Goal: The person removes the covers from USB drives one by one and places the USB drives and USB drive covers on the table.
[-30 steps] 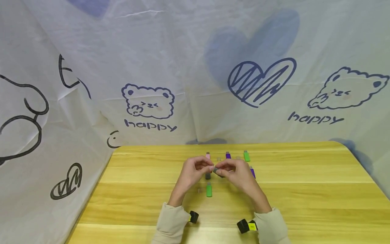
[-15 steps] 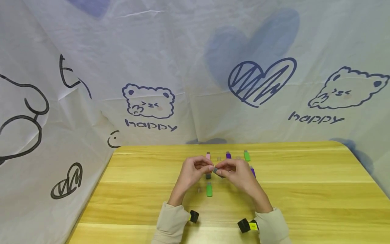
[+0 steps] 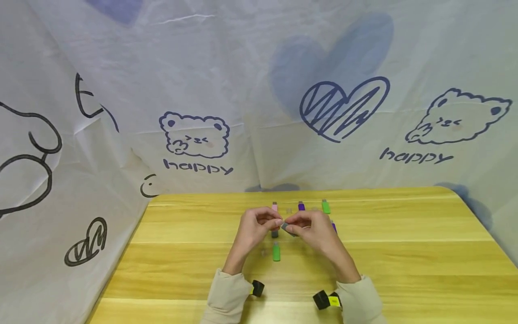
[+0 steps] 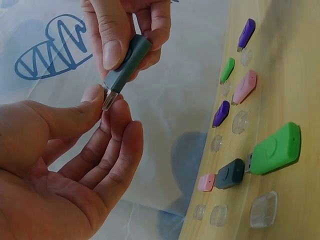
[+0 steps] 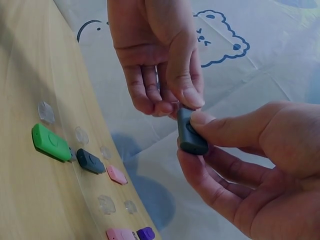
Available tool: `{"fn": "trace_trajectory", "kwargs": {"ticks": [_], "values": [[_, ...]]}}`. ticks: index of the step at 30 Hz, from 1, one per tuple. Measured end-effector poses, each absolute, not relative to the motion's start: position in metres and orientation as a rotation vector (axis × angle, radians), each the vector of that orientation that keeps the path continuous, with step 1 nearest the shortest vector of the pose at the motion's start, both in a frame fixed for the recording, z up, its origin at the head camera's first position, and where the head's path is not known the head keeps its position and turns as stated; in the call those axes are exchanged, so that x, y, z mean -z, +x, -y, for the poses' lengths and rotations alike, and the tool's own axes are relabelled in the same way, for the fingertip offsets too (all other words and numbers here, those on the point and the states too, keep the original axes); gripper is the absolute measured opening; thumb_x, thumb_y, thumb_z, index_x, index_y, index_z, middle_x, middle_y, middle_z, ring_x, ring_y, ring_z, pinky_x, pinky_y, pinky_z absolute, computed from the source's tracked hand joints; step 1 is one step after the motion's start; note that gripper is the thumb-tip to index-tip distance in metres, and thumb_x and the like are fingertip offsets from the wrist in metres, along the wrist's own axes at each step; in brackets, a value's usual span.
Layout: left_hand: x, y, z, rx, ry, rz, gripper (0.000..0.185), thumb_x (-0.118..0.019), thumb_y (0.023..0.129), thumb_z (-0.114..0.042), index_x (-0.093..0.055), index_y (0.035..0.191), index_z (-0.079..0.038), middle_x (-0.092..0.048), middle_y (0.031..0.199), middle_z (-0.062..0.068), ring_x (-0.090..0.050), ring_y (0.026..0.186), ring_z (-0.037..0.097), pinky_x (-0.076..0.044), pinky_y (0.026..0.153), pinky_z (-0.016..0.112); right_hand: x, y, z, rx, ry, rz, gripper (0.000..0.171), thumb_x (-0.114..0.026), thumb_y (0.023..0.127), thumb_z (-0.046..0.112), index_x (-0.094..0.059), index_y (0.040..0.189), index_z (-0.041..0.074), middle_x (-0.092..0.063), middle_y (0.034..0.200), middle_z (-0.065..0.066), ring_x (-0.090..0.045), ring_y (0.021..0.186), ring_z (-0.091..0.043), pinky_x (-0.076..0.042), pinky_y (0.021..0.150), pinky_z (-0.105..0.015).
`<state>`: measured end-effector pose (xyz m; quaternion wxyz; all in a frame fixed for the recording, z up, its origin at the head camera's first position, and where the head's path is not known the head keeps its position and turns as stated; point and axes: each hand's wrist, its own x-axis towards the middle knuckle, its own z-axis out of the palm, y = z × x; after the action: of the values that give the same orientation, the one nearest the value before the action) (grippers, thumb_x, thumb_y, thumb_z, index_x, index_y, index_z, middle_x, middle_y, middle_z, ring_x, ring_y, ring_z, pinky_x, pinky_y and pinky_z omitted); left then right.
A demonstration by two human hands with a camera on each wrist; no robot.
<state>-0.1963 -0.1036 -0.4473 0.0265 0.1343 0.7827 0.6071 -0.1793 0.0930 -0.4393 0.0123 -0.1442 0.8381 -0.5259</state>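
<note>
My right hand (image 3: 317,229) pinches a dark grey-green USB flash drive (image 4: 129,64) by its body, between thumb and fingers. The drive is tilted, its metal connector (image 4: 110,101) toward my left hand (image 3: 252,229). The left thumb and index finger pinch that connector end. Whether a clear cap covers it, I cannot tell for sure. Both hands meet above the table. Below them lie a green USB drive (image 3: 276,252) and another dark one (image 4: 231,174), both with bare connectors. Clear caps (image 4: 263,210) lie beside the drives.
Farther back on the wooden table (image 3: 404,252) lie pink (image 4: 245,87), purple (image 4: 221,114) and green (image 3: 326,206) USB drives with several clear caps. A white cloth (image 3: 259,90) with drawn bears and hearts hangs behind and at the sides.
The head view has shifted very slightly. Both hands keep the same hold on the drive, with hardly any visible movement.
</note>
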Motion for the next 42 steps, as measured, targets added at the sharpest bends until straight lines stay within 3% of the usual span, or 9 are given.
{"fn": "trace_trajectory", "kwargs": {"ticks": [3,10,18,26,32,35,42], "values": [[0.446,-0.195,0.103,-1.875,0.382,-2.420,0.005,-0.073,0.093,0.001,-0.075,0.094,0.005,-0.075,0.088,0.013,-0.074,0.077,0.021,-0.063,0.074,0.036,0.437,-0.179,-0.092,1.629,-0.442,-2.630,0.009,-0.078,0.091,0.005,-0.080,0.100,0.006,-0.076,0.097,-0.006,-0.073,0.085,-0.022,-0.060,0.068,-0.027],[0.445,-0.194,0.102,-1.887,0.352,-2.414,0.008,-0.074,0.093,0.000,-0.074,0.094,0.008,-0.075,0.086,0.014,-0.074,0.075,0.021,-0.061,0.078,0.053,0.431,-0.178,-0.089,1.587,-0.402,-2.667,0.008,-0.078,0.091,0.005,-0.080,0.099,0.004,-0.076,0.094,-0.007,-0.073,0.082,-0.020,-0.060,0.066,-0.027],[0.445,-0.196,0.105,-1.901,0.347,-2.357,0.005,-0.073,0.093,0.002,-0.074,0.094,0.007,-0.075,0.087,0.015,-0.074,0.076,0.022,-0.061,0.080,0.055,0.429,-0.179,-0.090,1.561,-0.421,-2.651,0.008,-0.078,0.091,0.004,-0.079,0.098,0.005,-0.076,0.093,-0.005,-0.073,0.081,-0.020,-0.061,0.068,-0.030],[0.444,-0.198,0.130,-2.006,0.226,-2.425,0.005,-0.073,0.092,0.003,-0.074,0.096,0.006,-0.074,0.087,0.016,-0.072,0.081,0.038,-0.063,0.074,0.035,0.426,-0.177,-0.102,1.564,-0.279,-2.637,0.008,-0.077,0.091,0.004,-0.078,0.099,0.005,-0.074,0.097,-0.005,-0.071,0.081,-0.019,-0.059,0.068,-0.030],[0.444,-0.203,0.144,-2.062,0.218,-2.397,0.005,-0.072,0.093,0.004,-0.074,0.097,0.006,-0.074,0.089,0.019,-0.072,0.079,0.031,-0.063,0.074,0.034,0.427,-0.178,-0.125,1.559,-0.314,-2.619,0.024,-0.068,0.099,0.005,-0.072,0.122,0.000,-0.071,0.112,-0.012,-0.068,0.095,-0.026,-0.058,0.075,-0.033],[0.445,-0.203,0.143,-2.043,0.239,-2.399,0.006,-0.072,0.093,0.005,-0.073,0.098,0.007,-0.073,0.090,0.021,-0.072,0.078,0.030,-0.063,0.074,0.035,0.431,-0.179,-0.134,1.538,-0.312,-2.606,0.028,-0.066,0.100,0.006,-0.070,0.126,-0.001,-0.069,0.116,-0.014,-0.067,0.097,-0.027,-0.057,0.074,-0.032],[0.447,-0.203,0.136,-1.965,0.261,-2.426,0.007,-0.070,0.094,0.005,-0.074,0.100,0.006,-0.073,0.091,0.021,-0.071,0.081,0.037,-0.063,0.076,0.039,0.440,-0.180,-0.140,1.515,-0.196,-2.513,0.010,-0.071,0.095,0.004,-0.071,0.104,-0.001,-0.068,0.096,-0.010,-0.066,0.081,-0.025,-0.060,0.071,-0.039]]}}
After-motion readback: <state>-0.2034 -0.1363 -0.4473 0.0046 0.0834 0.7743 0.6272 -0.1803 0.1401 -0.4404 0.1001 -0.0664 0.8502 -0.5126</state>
